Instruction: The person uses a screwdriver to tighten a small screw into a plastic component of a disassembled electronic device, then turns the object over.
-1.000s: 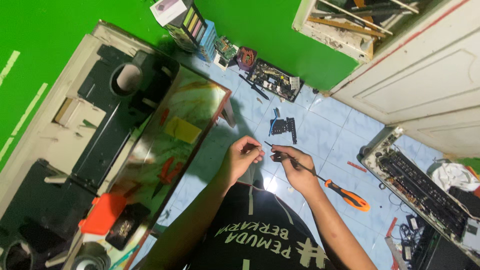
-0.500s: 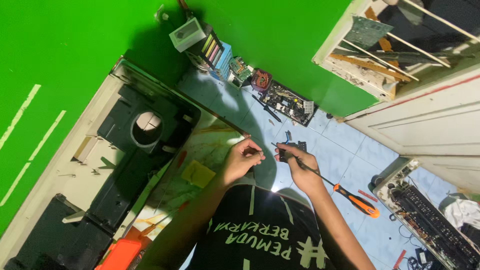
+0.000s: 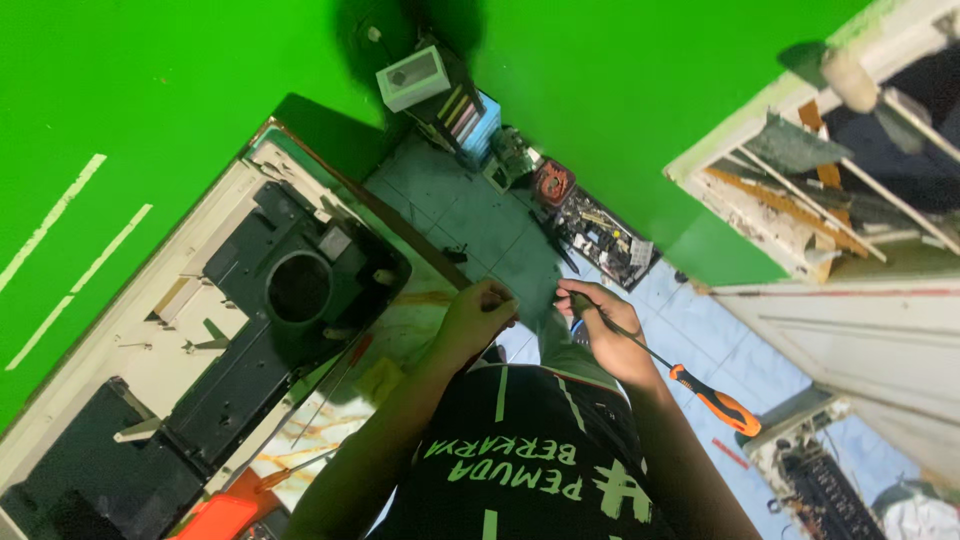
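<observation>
Right hand gripping orange-handled screwdriver, left hand clenched, white box on green wall

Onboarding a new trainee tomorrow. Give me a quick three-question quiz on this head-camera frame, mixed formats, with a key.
1. True or false: the right hand grips the orange-and-black-handled screwdriver by its handle.
2. Which lies nearer the left hand? A: the white-and-black opened appliance chassis. B: the bare green circuit board by the wall.
3. Fill in: the wall is painted ____.

Key: 1 false, it grips the metal shaft; 2 A; 3 green.
</observation>
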